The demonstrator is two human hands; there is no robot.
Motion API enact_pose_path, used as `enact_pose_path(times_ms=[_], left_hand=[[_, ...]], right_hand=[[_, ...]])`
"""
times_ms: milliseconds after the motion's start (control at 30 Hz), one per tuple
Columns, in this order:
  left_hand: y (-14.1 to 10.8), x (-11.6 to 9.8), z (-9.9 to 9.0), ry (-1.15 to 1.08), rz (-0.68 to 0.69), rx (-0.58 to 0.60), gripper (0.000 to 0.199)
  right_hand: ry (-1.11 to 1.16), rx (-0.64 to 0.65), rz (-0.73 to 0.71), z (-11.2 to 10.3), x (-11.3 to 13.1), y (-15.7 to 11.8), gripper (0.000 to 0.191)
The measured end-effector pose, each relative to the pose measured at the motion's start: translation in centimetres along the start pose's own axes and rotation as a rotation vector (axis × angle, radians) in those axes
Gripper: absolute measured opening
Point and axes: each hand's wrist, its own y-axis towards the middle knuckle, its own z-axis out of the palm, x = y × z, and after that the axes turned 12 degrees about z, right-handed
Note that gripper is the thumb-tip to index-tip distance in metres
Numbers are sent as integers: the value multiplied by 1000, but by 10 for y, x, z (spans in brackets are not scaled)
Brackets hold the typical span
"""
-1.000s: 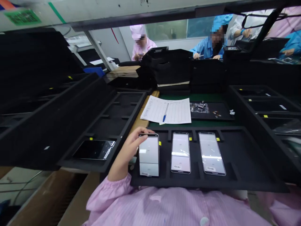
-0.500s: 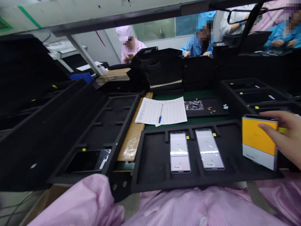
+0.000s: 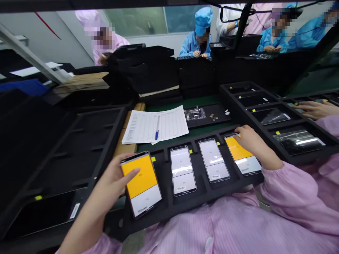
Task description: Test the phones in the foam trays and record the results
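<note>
My left hand (image 3: 115,181) grips a smartphone (image 3: 145,199) with a yellow and white screen, fingers behind its left edge and thumb over the glass. This phone is slightly tilted over the left slot of the black foam tray (image 3: 180,206). At the tray's right end, my right hand (image 3: 250,143) pinches the top of another smartphone (image 3: 247,165), also yellow and white, which lies in its slot. Between them two phones with pale screens rest in the tray, a left one (image 3: 182,171) and a right one (image 3: 214,160). Yellow tabs mark the slots.
Printed sheets (image 3: 132,128) with a blue pen (image 3: 157,130) lie behind the tray, beside a dark tray (image 3: 206,121) of small parts. More foam trays flank both sides. At right, a co-worker's hand (image 3: 317,108) reaches over a tray. Other people sit across the bench.
My left hand has come into view with a smartphone over the left slot. The phone in my right hand has gone from raised and tilted to lying in the right slot. The view has shifted right.
</note>
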Motion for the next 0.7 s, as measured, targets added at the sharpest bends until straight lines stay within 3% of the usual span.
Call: enact_pose_path(times_ms=[67, 100, 200, 300, 367, 467, 700], left_hand=[[20, 9, 11, 60, -66, 105, 71], [26, 13, 17, 199, -18, 120, 67], [34, 11, 42, 707, 306, 60, 52], [38, -1, 78, 890, 525, 164, 46], [43, -7, 101, 906, 526, 279, 47], [55, -8, 120, 919, 472, 313, 49], [65, -3, 117, 806, 406, 324, 43]], right_hand=[[1, -60, -149, 0, 16, -11, 22], [6, -51, -254, 1, 26, -16, 21], [-21, 59, -466, 9, 53, -29, 23], [-88, 79, -460, 20, 66, -34, 23], [-102, 76, -443, 25, 67, -34, 23], [-103, 74, -408, 29, 66, -33, 23], [-79, 95, -379, 31, 69, -32, 24]])
